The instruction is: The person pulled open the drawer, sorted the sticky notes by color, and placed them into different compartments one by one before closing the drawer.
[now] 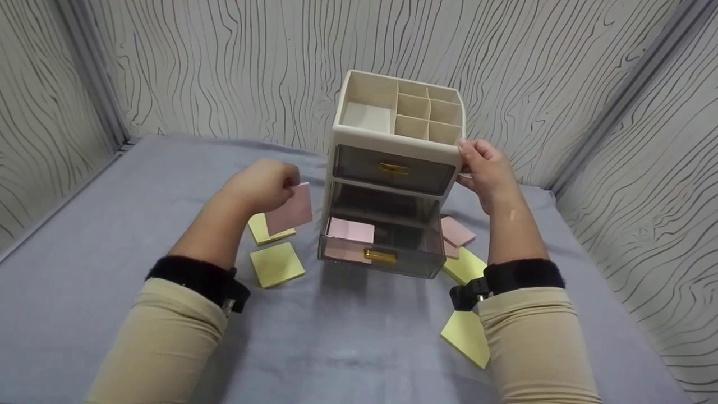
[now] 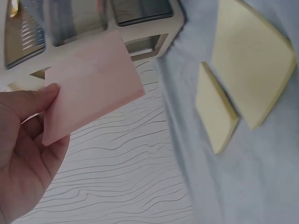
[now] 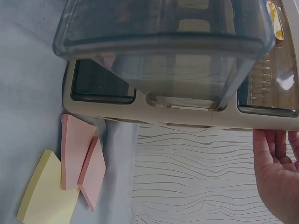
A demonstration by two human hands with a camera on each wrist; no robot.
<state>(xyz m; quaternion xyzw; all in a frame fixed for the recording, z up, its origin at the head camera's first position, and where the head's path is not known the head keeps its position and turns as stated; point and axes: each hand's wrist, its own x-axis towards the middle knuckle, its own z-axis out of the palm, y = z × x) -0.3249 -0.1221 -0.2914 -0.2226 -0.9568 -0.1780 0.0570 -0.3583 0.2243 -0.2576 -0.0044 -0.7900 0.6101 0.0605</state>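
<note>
My left hand pinches a pink sticky note pad by one edge, holding it raised left of a cream desktop drawer organizer. In the left wrist view, the thumb lies over the corner of the pad, with the fingers behind it. My right hand grips the organizer's upper right side near the front corner. The organizer's middle drawer, smoky and see-through with a gold handle, stands pulled out. Inside it on the left lies a pink pad. The top drawer is closed.
Two yellow sticky note pads lie left of the organizer. At its right are pink pads beside a yellow pad, with another yellow pad nearer the front. Patterned wall panels border the cloth-covered table.
</note>
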